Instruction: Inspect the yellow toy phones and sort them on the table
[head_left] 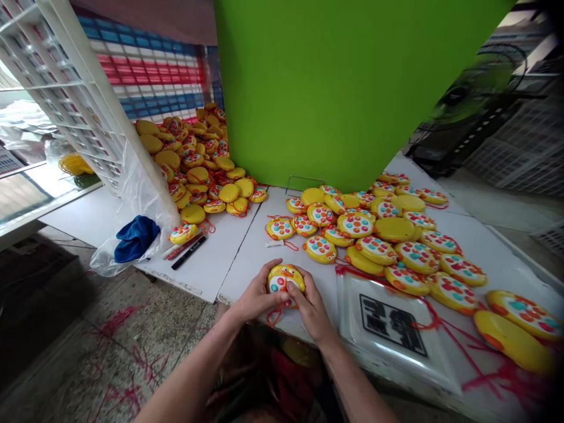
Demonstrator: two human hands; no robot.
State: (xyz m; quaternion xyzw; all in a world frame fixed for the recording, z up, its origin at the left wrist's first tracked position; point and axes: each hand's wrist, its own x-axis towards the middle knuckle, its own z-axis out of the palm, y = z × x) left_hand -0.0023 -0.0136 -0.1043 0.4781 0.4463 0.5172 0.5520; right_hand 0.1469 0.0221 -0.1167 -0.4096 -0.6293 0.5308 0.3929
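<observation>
Between both hands, near the table's front edge, I hold a yellow duck-faced toy (286,274) with a white front and coloured round buttons. My left hand (259,296) wraps its left side, and my right hand (309,298) grips the right side with the thumb over the buttons. An orange cord loop (274,317) hangs below the toy. Right of my hands lies a clear plastic pouch (352,305) with a black printed panel. Beyond it spreads a loose group of similar yellow toys (358,224), some face up, some showing plain yellow backs.
A large heap of such toys (198,175) fills the back left, beside a white plastic crate (94,97). A green board (308,88) stands at the back. Left are a blue cloth (136,238) and a black marker (188,253). A fan (471,88) stands at right.
</observation>
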